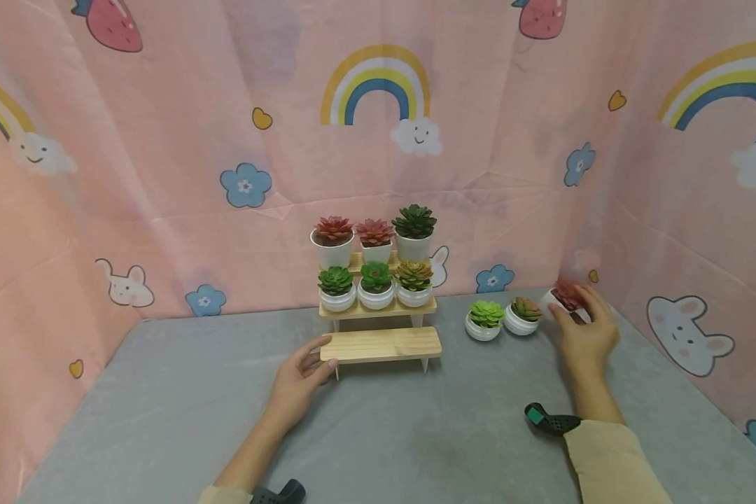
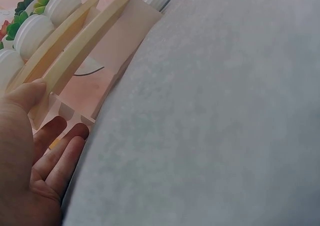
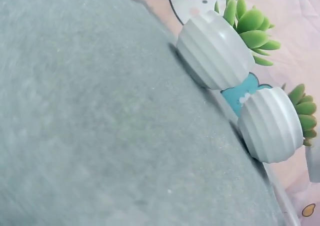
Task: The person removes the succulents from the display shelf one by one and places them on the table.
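Head cam sits highest and furthest back, looking forward and down over the flat grey tabletop (image 1: 164, 392). Left wrist cam (tilted hard) faces the pale wooden tiered stand (image 2: 85, 44) up close; right wrist one's tipped too, right near two round, ribbed white pots (image 3: 215, 50) (image 3: 271, 126). Head view shares both spots.

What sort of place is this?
Probably a small staged corner set up for filming, though I can't be sure. A pink cartoon-print cloth surrounds the back and sides of a grey tabletop, where small potted succulents stand on a tiered wooden stand.
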A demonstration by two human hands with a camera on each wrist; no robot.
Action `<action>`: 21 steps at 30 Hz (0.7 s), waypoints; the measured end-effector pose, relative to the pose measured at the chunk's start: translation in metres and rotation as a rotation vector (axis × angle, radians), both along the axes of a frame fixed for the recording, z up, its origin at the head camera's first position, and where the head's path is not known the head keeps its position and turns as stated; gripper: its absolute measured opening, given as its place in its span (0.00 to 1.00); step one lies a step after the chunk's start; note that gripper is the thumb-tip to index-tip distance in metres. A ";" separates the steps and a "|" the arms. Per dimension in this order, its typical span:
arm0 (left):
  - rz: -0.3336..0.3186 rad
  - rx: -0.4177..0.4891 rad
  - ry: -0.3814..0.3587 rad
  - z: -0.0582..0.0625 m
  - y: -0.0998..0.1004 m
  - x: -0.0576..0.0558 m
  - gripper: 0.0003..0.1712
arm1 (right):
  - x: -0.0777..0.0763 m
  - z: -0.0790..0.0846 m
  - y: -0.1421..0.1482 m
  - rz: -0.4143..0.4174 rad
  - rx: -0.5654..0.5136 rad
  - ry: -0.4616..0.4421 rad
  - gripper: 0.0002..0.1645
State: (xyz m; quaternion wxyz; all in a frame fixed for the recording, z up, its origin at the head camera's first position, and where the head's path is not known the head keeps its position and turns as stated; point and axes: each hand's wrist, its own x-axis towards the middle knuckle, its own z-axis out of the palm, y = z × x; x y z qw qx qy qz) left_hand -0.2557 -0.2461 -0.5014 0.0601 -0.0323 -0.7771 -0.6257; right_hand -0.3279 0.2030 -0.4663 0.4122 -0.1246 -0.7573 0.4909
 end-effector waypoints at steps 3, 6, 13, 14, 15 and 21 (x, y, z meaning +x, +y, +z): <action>0.001 0.006 -0.002 0.000 0.000 0.000 0.29 | -0.001 -0.003 0.001 -0.050 -0.042 0.013 0.32; 0.004 0.009 -0.007 0.001 0.001 0.000 0.29 | -0.002 -0.005 0.002 -0.098 -0.098 0.019 0.31; 0.003 0.012 0.002 0.004 0.001 0.000 0.29 | -0.003 -0.008 0.004 -0.140 -0.095 -0.031 0.32; 0.003 0.012 0.001 0.004 0.001 0.000 0.29 | -0.003 -0.009 0.004 -0.138 -0.076 -0.040 0.32; 0.002 0.012 0.001 0.004 0.001 0.000 0.29 | -0.003 -0.010 0.004 -0.128 -0.062 -0.044 0.32; 0.006 0.005 0.001 0.003 0.001 0.000 0.29 | -0.004 -0.019 0.007 -0.031 0.067 -0.096 0.32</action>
